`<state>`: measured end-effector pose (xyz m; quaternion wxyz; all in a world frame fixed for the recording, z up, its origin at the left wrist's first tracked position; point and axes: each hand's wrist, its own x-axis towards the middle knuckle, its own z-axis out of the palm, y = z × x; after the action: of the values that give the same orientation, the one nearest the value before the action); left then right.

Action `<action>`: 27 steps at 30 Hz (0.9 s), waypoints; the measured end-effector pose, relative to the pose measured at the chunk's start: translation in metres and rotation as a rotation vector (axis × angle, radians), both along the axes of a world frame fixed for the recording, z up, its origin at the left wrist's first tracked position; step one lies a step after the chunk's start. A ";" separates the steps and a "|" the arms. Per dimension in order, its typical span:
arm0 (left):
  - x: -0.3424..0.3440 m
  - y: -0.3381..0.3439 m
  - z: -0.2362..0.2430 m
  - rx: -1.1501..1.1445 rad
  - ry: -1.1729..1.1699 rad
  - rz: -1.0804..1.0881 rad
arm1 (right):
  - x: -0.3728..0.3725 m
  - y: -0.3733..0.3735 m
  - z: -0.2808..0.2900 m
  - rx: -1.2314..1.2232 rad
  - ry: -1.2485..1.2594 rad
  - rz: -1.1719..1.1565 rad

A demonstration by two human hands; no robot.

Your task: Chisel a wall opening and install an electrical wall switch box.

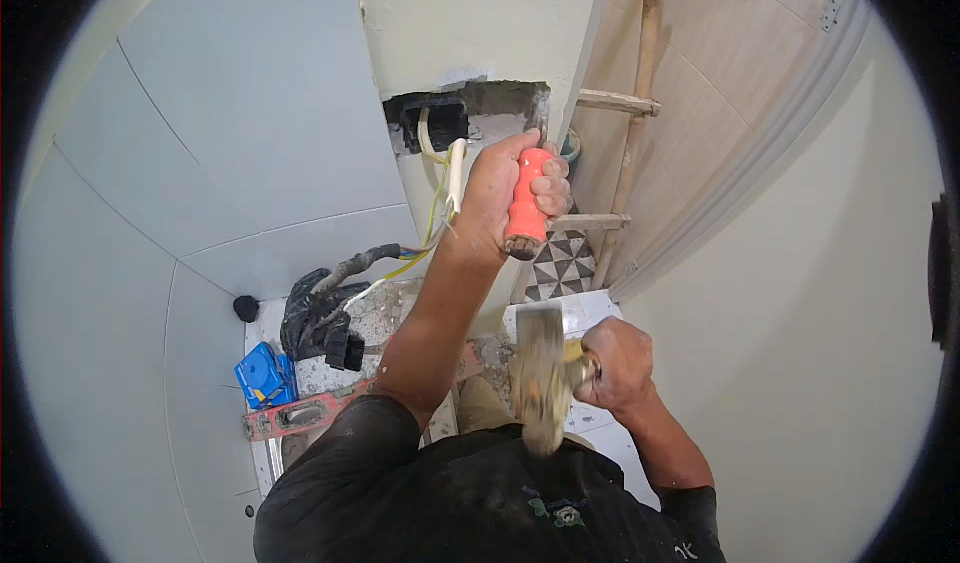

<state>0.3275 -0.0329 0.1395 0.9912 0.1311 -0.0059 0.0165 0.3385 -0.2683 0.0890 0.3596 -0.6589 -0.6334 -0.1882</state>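
Note:
My left hand (500,188) is wrapped round the orange handle of a chisel (528,198). The chisel's blade points up into the right end of a rough rectangular recess (497,103) cut in the wall. In my right hand (617,363) is the handle of a hammer (541,373), its head blurred by motion below the chisel's butt and apart from it. A black electrical box (440,125) sits in the recess's left part. Beside my left wrist, a white cable (456,175) and yellow-green wires hang out of it.
A wooden ladder (640,103) leans at the right, beyond the wall's edge. Lower left lie a red spirit level (300,418), a blue package (264,375) and a black plastic bag (305,318) by a bundle of wires. Rubble dust covers the ledge (385,313).

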 end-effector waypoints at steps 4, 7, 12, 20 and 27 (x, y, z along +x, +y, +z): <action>-0.005 0.000 0.003 0.006 -0.045 0.010 | 0.003 0.011 -0.003 -0.104 0.026 -0.145; -0.003 0.004 -0.001 0.024 -0.062 0.004 | -0.004 0.009 0.000 -0.088 0.008 -0.064; -0.004 0.004 -0.001 0.004 -0.038 0.006 | -0.003 0.015 0.002 -0.152 -0.018 -0.191; -0.005 0.001 0.002 0.013 -0.004 0.025 | -0.002 0.009 0.006 -0.104 -0.125 -0.062; 0.001 0.001 0.001 0.052 0.003 0.049 | -0.001 0.010 0.000 -0.175 0.008 -0.190</action>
<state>0.3282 -0.0315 0.1402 0.9868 0.1570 -0.0017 0.0405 0.3372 -0.2586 0.0888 0.2837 -0.7455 -0.5806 -0.1630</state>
